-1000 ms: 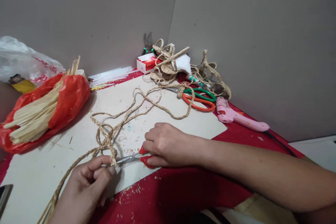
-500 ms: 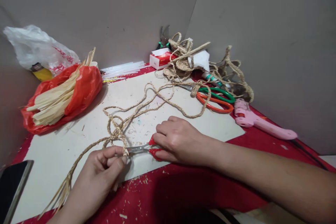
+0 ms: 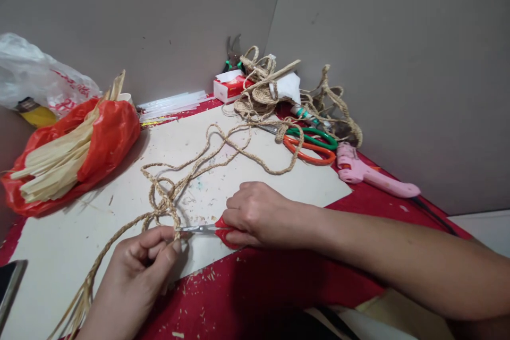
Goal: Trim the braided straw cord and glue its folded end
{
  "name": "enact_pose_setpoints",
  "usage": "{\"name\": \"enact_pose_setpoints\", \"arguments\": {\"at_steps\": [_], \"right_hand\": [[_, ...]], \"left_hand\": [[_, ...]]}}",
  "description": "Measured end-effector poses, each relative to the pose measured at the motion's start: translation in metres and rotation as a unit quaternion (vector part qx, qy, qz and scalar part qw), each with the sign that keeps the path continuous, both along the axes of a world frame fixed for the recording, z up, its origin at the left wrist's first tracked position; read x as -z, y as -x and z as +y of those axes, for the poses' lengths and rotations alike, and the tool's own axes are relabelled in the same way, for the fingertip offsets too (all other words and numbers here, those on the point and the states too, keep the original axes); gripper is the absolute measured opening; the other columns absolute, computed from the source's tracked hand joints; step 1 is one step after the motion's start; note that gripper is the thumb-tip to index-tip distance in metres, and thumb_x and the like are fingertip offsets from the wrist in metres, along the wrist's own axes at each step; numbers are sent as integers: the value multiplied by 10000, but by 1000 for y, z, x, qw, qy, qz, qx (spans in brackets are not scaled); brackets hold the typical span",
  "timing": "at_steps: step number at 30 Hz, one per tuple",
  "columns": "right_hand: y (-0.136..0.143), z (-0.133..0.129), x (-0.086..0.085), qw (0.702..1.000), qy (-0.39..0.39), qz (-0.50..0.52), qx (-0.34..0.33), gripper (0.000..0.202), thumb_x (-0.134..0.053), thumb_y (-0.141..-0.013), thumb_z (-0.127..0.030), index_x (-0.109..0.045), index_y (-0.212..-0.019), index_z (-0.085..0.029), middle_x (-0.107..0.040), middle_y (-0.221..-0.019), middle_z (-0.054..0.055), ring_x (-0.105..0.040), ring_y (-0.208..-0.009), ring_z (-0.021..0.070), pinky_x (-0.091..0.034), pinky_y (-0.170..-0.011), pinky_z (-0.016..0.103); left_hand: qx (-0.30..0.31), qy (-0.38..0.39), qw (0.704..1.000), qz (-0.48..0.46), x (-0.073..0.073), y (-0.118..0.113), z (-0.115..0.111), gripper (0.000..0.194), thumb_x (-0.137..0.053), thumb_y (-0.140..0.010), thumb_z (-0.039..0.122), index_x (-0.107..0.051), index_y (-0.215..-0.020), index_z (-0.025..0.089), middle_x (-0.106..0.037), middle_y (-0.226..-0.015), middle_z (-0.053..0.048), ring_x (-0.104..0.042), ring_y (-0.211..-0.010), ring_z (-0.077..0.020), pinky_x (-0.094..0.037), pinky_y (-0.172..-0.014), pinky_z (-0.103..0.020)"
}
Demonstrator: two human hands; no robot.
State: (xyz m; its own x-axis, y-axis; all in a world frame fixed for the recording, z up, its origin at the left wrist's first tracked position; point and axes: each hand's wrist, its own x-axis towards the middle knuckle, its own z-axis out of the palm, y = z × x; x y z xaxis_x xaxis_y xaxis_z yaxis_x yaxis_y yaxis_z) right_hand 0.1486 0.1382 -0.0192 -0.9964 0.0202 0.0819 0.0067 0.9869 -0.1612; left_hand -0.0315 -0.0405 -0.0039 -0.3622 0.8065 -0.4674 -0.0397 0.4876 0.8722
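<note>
Red tabletop (image 3: 199, 303), braided cord (image 3: 166, 203) pinched in left grip (image 3: 137, 271), scissors (image 3: 202, 229) clasped in right grip (image 3: 257, 215)

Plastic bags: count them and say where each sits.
2: the red bag holding pale strips, on the left, and the clear bag behind it, at the picture's left edge. Others may be hidden.

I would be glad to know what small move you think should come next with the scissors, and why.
Probably a small, careful snip at the braided cord. The left hand pinches it between thumb and forefinger, and the right hand holds the red-handled scissors with their tips at it. Those tips sit close to the left fingertips, so care seems wise.
</note>
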Motion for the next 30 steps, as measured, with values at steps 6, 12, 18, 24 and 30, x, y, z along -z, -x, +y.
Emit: {"name": "enact_pose_setpoints", "arguments": {"at_steps": [6, 12, 18, 24, 30], "right_hand": [[1, -2, -2, 1000, -26, 9, 10, 305, -549, -880, -442, -645, -774, -173, -663, -694, 28, -554, -590, 145, -248, -596, 304], [1, -5, 1, 1000, -15, 13, 9, 288, -599, -838, -442, -644, -736, -177, -655, -652, 20, -530, -565, 139, -238, -601, 308], [1, -3, 8, 997, -6, 72, -15, 294, -556, -873, -388, -608, -673, -179, -642, -610, 2, -485, -524, 116, -227, -591, 304], [3, 6, 9, 973, 35, 228, -5, 329, -512, -881, -344, -537, -600, -177, -553, -535, -9, -445, -505, 98, -284, -584, 275], [11, 18, 7, 921, 268, 270, 84, 375, -593, -838, -415, -497, -576, -165, -472, -547, -24, -397, -523, 79, -306, -544, 231]], "left_hand": [[16, -6, 1000, 9, 1, -1, -1, 361, -659, -769, 528, -661, -860, 179, -325, -514, 80, -211, -458, -72, -168, -414, -191], [52, -5, 999, 1, 4, -1, 0, 335, -608, -822, 515, -640, -802, 182, -347, -505, 76, -234, -463, -79, -196, -429, -199], [26, -12, 1000, -6, 4, -1, -1, 343, -644, -787, 524, -636, -798, 181, -390, -522, 67, -242, -462, -74, -205, -426, -194], [-36, -21, 999, 27, 0, -3, 0, 420, -693, -728, 526, -693, -964, 179, -501, -539, 43, -361, -442, -84, -300, -432, -195], [-31, -62, 993, 97, 4, -3, 1, 466, -715, -700, 503, -725, -1012, 158, -566, -534, 21, -456, -428, -121, -372, -425, -230]]}}
